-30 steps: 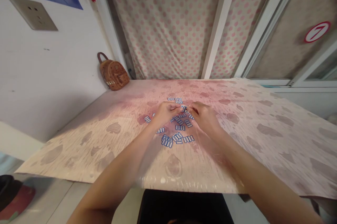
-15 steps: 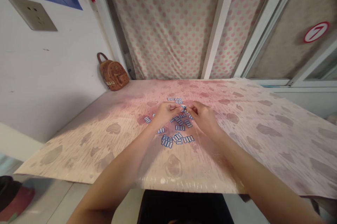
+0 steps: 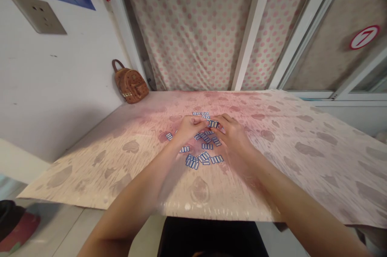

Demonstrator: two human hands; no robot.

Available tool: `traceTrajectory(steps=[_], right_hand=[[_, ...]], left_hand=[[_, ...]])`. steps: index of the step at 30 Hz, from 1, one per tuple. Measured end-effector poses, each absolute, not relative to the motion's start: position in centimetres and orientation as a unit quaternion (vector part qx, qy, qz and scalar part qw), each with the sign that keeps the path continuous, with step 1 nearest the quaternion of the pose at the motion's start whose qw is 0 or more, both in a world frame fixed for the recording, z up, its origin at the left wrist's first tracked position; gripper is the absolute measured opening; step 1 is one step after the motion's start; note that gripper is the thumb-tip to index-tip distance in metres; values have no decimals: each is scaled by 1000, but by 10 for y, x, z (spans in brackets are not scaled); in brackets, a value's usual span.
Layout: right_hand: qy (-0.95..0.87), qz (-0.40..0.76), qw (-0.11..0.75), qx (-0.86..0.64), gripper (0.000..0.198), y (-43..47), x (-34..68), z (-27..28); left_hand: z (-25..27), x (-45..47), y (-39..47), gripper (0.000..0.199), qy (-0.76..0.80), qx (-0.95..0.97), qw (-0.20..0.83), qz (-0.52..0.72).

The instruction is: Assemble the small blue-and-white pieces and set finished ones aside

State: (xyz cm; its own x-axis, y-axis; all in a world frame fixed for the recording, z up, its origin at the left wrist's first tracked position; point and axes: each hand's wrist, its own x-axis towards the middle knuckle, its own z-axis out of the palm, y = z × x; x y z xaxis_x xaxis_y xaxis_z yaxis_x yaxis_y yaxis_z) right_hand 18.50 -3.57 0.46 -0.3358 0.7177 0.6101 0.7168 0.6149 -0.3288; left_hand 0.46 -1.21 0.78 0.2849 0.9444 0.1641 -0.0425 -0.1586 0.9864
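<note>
My left hand (image 3: 191, 126) is closed, thumb and finger pinching the left end of a small white strip with blue borders (image 3: 213, 124). The strip faces me, showing several pale panels. My right hand (image 3: 231, 130) curls round the strip's right end, fingers along the top and thumb underneath. Beneath and in front of both hands, similar blue-edged strips lie scattered, among them an overlapping cluster (image 3: 192, 162), a strip to its right (image 3: 217, 159) and one nearer the middle (image 3: 207, 146). Beyond my fingers, more strips (image 3: 200, 114) lie in a row. My hands hide some pieces.
A patterned cover (image 3: 130, 168) spreads over the table. At its far left corner a small brown backpack (image 3: 132, 86) leans against the wall. Dotted curtains (image 3: 193, 27) hang behind the far edge. A dark and red object (image 3: 18, 224) sits low at the left.
The strip between my hands has turned to show its panels more fully. My right fingers have spread round its end, while my left hand has barely moved. The loose strips lie as before.
</note>
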Motion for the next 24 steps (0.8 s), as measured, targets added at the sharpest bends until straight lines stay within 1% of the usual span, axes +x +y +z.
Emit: traceTrajectory(steps=[7,15,17,21,22,24], right_hand=[[-815,14,384,-433,24,-33,185,2],[-791,28,388,-472,29,-32,180,-7],[-783,46,396,-477,28,-32,180,-8],[-745,92,441,-492,27,-28,192,-2],[-730,73,448,-510,28,-25,197,0],[-709,32,436,-553,27,-18,210,0]], left_hand=[[10,7,-12,23,367,588,549,468],[1,10,-9,27,366,583,531,494],[-1,11,-8,27,368,581,529,497],[1,3,-2,22,405,584,478,517],[2,0,0,21,419,582,457,526],[5,-8,4,21,441,571,434,539]])
